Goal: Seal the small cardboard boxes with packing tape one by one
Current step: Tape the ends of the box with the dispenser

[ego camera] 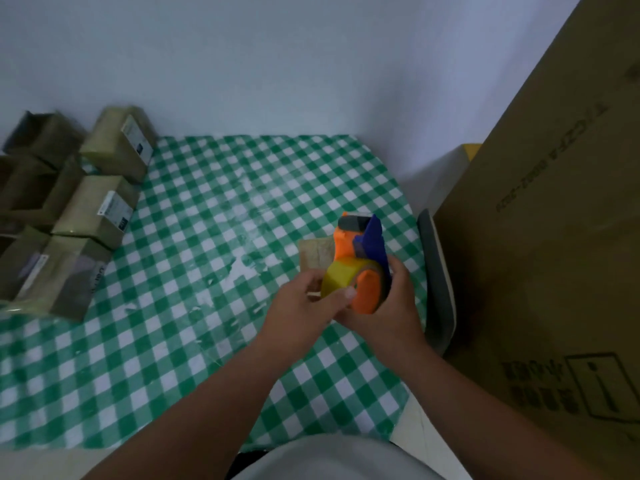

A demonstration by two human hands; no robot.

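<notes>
The tape dispenser (360, 268) is gripped by both hands (346, 306) near the desk's (207, 237) right edge. A small box (317, 256) lies just beyond, nearer the left hand (304, 303); the right hand (391, 306) clasps the dispenser's base.

tape dispenser (360, 261): looks like smooth plastic, orange and blue, slightly shiny
tape roll (341, 280): glossy yellowish film
tablecloth (207, 271): green-white check, smooth wipe-clean look, scuffed whitish patches mid-frame
small boxes (104, 216): left side, matt brown cardboard, shiny tape over some, white paper labels
big carton (554, 237): right side, plain matt cardboard, printed black
wall (277, 64): matt paint
</notes>
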